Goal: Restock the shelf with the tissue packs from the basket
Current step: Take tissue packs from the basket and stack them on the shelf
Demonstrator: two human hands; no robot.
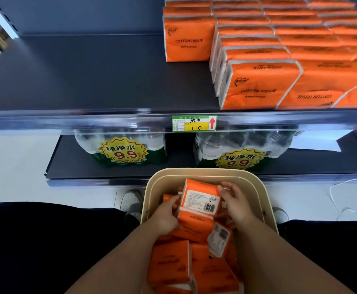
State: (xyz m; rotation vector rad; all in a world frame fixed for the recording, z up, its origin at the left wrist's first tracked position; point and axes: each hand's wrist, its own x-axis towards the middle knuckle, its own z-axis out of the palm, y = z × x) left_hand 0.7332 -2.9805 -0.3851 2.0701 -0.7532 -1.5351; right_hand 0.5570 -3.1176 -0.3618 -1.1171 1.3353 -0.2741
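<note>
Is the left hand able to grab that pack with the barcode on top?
Probably yes. The left hand already touches the left side of the barcode pack, which sits on top of the pile in the basket, nothing covering it. The right hand holds its other side.

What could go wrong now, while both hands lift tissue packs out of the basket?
1. The left hand and right hand squeeze several tissue packs together; one may slip back into the basket.
2. The shelved packs reach the shelf edge; a bump might topple them.
</note>
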